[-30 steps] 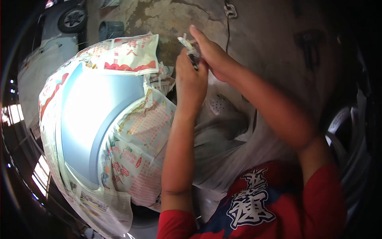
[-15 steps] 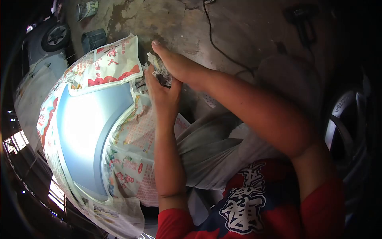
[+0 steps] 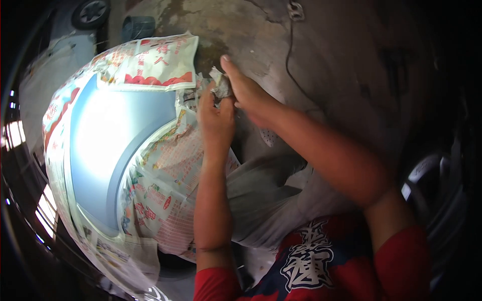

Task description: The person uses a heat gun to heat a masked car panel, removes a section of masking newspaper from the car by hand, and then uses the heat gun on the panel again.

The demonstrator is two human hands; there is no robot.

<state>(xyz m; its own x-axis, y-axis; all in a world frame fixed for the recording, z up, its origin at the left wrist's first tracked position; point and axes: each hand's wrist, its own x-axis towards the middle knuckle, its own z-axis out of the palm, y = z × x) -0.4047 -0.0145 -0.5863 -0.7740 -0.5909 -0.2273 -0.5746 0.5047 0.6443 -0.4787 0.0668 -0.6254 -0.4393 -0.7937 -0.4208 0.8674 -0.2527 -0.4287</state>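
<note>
Between my two hands is a crumpled wad of paper [image 3: 221, 85]. My left hand [image 3: 216, 113] is below and to the left of it, fingers curled round its lower side. My right hand [image 3: 248, 95] presses on its right side, with the thumb pointing up. Just left of my hands is a light blue car panel [image 3: 145, 110], brightly lit at its middle. Printed paper sheets [image 3: 170, 62] cover the panel's upper edge, and more printed paper [image 3: 165, 185] lies over the area below its curved edge.
A dark bucket [image 3: 139, 27] stands on the stained concrete floor behind the panel. A car wheel [image 3: 91, 14] is at the upper left. A cable [image 3: 289, 62] runs over the floor, and a tire with white lettering [image 3: 427, 168] is at the right.
The view has shifted back and forth. The wad remains between my hands, which have turned a little and sit closer to the papered panel than a second ago.
</note>
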